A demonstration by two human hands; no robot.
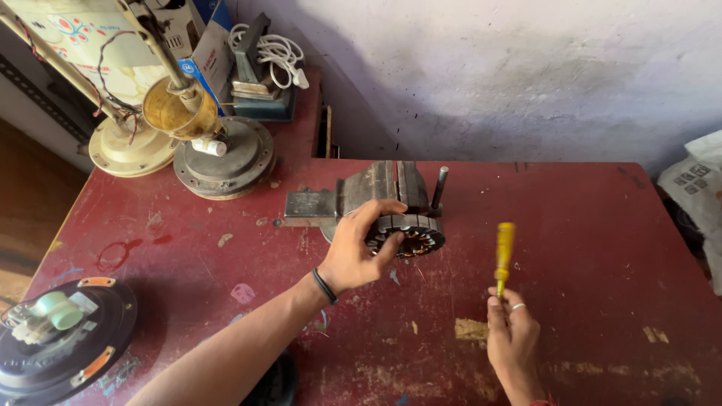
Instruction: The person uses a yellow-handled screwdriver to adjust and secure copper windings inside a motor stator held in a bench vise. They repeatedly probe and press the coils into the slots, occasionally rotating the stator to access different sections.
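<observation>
My left hand [361,252] grips a round fan motor stator [412,234] with copper windings, which lies on the worn red table [587,225] against a grey bench vise [376,192]. A dark band circles that wrist. To the right, my right hand [511,334] holds a yellow-handled screwdriver [504,252] upright, a little apart from the stator. A ring shows on one finger.
Fan housings and a brass-coloured motor part [195,135] stand at the table's back left. A black fan motor cover [56,338] lies at the front left. A white cable [274,53] and boxes sit against the wall, with a white bag [696,188] at the right edge.
</observation>
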